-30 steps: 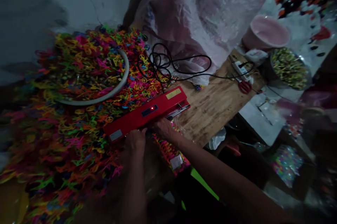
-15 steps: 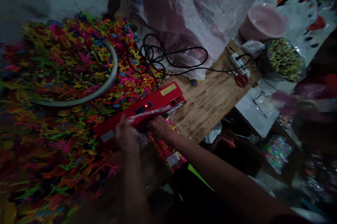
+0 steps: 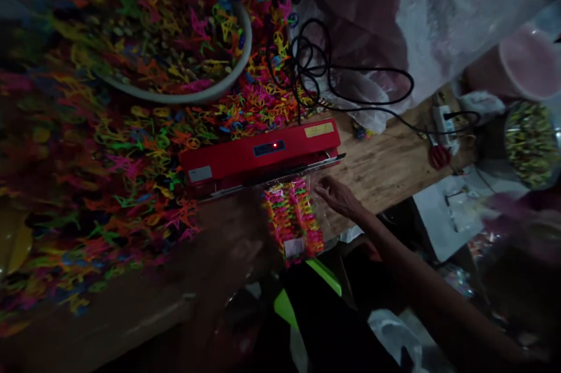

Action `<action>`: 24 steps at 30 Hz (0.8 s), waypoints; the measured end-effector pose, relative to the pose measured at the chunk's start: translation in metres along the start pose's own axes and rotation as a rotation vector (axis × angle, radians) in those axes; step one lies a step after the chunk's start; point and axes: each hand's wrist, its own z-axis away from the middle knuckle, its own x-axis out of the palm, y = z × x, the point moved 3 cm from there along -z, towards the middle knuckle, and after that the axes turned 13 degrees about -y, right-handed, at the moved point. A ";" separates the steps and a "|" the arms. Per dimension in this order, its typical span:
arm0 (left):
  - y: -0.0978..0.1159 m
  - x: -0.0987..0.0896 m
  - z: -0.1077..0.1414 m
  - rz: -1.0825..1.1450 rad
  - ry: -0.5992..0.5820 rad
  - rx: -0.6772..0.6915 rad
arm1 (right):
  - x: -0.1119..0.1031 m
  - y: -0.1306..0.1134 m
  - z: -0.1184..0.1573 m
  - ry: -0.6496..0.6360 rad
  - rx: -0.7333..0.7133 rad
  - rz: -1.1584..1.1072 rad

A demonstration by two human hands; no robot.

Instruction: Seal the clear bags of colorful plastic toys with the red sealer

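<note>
Now, from the head view: right hand [image 3: 337, 197] spread flat, fingers loose, just beside packet [image 3: 293, 218] of coloured clips lying on worktop [image 3: 385, 171] under red sealer [image 3: 260, 156]; left hand [image 3: 236, 256] blurred, grip unreadable.

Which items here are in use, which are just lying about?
In use: red sealer, its light on; clear bag of coloured pieces under its bar; right hand open beside the bag; left hand, blurred, near the sealer.

Lying about: loose coloured pieces, bowl, black cable, scissors, pink tub.
</note>
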 end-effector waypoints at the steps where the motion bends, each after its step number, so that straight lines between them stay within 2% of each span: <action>1: 0.004 0.015 -0.006 0.012 -0.034 0.028 | 0.007 0.012 0.004 -0.097 0.050 -0.026; 3: 0.012 0.037 -0.019 0.007 -0.082 0.061 | 0.024 0.023 0.009 -0.244 0.068 -0.075; 4: 0.015 0.044 -0.025 0.000 -0.092 0.077 | 0.032 0.023 0.010 -0.274 0.048 -0.085; 8: 0.012 0.054 -0.037 0.055 -0.087 0.214 | 0.051 0.009 0.014 -0.196 -0.039 -0.064; 11: -0.006 0.060 -0.035 0.207 -0.072 0.302 | 0.058 -0.003 0.030 -0.153 -0.064 -0.074; 15: -0.044 0.085 -0.016 0.388 -0.025 0.370 | 0.067 -0.035 0.080 -0.160 -0.095 -0.043; 18: -0.069 0.113 0.026 0.547 0.022 0.407 | 0.082 -0.080 0.130 -0.237 -0.149 -0.030; 20: -0.085 0.128 0.076 0.644 0.065 0.444 | 0.095 -0.115 0.163 -0.294 -0.205 -0.021; 22: -0.105 0.138 0.145 0.727 0.147 0.476 | 0.113 -0.152 0.196 -0.354 -0.283 0.007; 24: -0.129 0.149 0.231 0.834 0.260 0.490 | 0.139 -0.190 0.228 -0.423 -0.393 0.070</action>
